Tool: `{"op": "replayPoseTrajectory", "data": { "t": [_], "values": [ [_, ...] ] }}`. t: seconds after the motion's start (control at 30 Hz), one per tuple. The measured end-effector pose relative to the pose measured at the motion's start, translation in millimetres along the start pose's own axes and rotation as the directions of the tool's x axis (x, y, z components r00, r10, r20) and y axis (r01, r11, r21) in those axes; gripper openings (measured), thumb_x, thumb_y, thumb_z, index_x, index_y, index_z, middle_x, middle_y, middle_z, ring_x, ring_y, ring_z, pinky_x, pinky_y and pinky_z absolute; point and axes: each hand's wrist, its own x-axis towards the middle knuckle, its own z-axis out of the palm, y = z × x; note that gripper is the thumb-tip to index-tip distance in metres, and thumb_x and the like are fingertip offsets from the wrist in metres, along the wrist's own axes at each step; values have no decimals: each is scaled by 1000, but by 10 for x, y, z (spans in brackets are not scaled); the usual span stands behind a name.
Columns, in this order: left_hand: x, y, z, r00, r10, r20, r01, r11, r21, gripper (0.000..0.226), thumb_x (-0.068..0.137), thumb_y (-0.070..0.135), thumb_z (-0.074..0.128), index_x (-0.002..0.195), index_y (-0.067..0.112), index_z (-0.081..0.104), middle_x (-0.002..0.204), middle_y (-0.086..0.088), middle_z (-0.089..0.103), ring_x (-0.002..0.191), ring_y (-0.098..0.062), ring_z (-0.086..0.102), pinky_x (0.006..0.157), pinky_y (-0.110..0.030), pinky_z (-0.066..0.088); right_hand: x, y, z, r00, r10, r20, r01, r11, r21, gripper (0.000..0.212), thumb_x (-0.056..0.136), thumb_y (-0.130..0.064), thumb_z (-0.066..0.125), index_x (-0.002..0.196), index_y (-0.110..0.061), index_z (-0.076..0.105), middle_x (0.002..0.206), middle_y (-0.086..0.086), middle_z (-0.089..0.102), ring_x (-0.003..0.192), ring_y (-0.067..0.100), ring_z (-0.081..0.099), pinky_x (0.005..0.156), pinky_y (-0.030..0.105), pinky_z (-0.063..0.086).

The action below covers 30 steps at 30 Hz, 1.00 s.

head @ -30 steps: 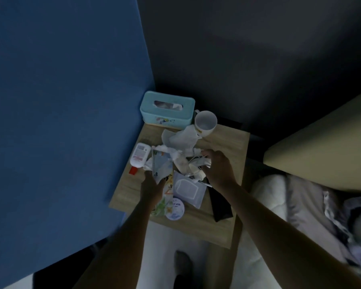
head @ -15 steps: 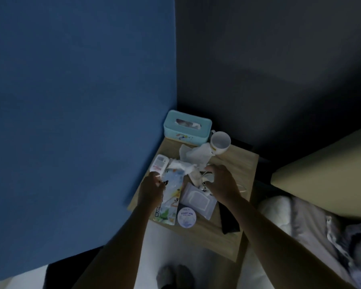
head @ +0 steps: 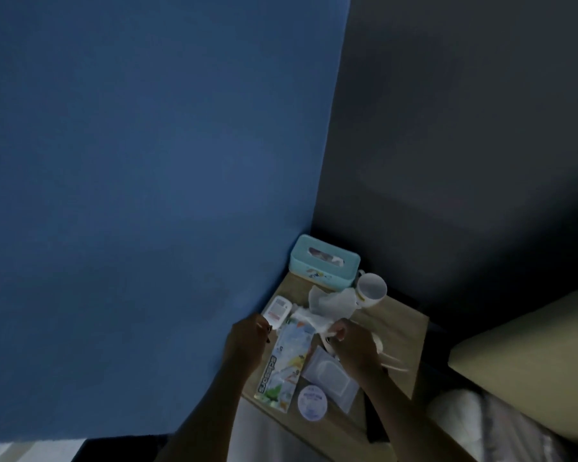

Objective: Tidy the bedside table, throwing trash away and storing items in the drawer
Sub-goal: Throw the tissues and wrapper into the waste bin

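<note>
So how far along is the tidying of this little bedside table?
Barely started. Nothing looks cleared: the teal tissue box, white mug, white tube with a red cap, colourful printed packet, clear resealable pouch and round white tin all sit on the wooden bedside table. In hand: the right hand is pinching crumpled white tissue; the left hand rests beside the tube. No drawer or bin shows.

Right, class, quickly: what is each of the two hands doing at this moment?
Left hand: curled by the white bottle; whether it grips anything cannot be told.
Right hand: closed on the crumpled tissues.
</note>
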Motion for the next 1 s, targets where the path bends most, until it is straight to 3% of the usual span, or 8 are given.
{"op": "replayPoseTrajectory", "data": {
  "t": [0.1, 0.23, 0.37, 0.57, 0.67, 0.8, 0.9, 1.0],
  "values": [
    [61, -3, 63, 1000, -7, -30, 6, 999, -44, 22, 93, 19, 48, 76, 25, 60, 83, -2, 74, 73, -19, 68, 67, -32, 54, 141, -4, 46, 998, -59, -1, 59, 998, -22, 16, 92, -21, 56, 103, -13, 64, 107, 4, 69, 104, 19, 62, 81, 22, 42],
    [124, -18, 288, 996, 19, -81, -26, 996, -80, 14, 91, 17, 53, 86, 20, 66, 89, -7, 76, 86, -26, 69, 76, -34, 54, 308, 138, 107, 992, -125, -36, 126, 991, 47, 11, 87, -18, 62, 97, -13, 66, 101, 5, 71, 97, 18, 64, 76, 21, 43],
    [109, -94, 584, 989, 49, -142, -58, 996, -64, 12, 89, 18, 56, 95, 15, 66, 96, -11, 74, 92, -29, 69, 81, -38, 54, 383, 411, 205, 984, -176, -24, 177, 984, 35, 10, 86, -20, 64, 93, -14, 65, 98, 5, 70, 93, 19, 64, 75, 26, 46],
    [-84, -180, 1028, 956, 42, -290, -76, 991, -107, 8, 89, 18, 58, 93, 17, 65, 95, -12, 74, 96, -31, 67, 81, -35, 52, 371, 760, 371, 939, -335, -81, 336, 942, -8, 5, 88, -19, 60, 87, -17, 64, 95, 7, 71, 91, 21, 65, 77, 30, 48],
    [-343, -225, 1377, 919, 32, -393, -62, 996, -64, 18, 89, 24, 60, 101, 11, 66, 99, -15, 73, 97, -33, 67, 83, -36, 52, 310, 1018, 496, 906, -415, -82, 419, 907, 45, 5, 84, -17, 64, 85, -13, 67, 92, 8, 72, 90, 23, 66, 78, 33, 51],
    [-802, -226, 1825, 892, -34, -450, -2, 997, -79, 20, 88, 27, 61, 104, 16, 64, 107, -9, 71, 104, -28, 64, 84, -30, 47, 135, 1452, 621, 899, -437, -32, 438, 892, 115, 8, 78, -17, 73, 84, -14, 68, 90, 8, 74, 89, 23, 67, 78, 31, 52],
    [-1036, -149, 1872, 897, -30, -441, 17, 999, -34, 30, 86, 29, 64, 112, 15, 61, 111, -9, 69, 108, -27, 61, 85, -29, 44, 27, 1624, 566, 912, -409, 1, 405, 904, 138, 10, 77, -17, 73, 83, -17, 65, 93, 10, 73, 91, 27, 67, 78, 34, 54],
    [-1022, -35, 1641, 897, -24, -442, 14, 1000, -26, 48, 82, 31, 71, 122, 11, 55, 115, -11, 64, 110, -28, 59, 87, -29, 43, 143, 1497, 361, 900, -436, -24, 436, 894, 106, 19, 80, -22, 72, 96, -13, 65, 101, 9, 72, 97, 27, 65, 76, 28, 48]
  ]
}}
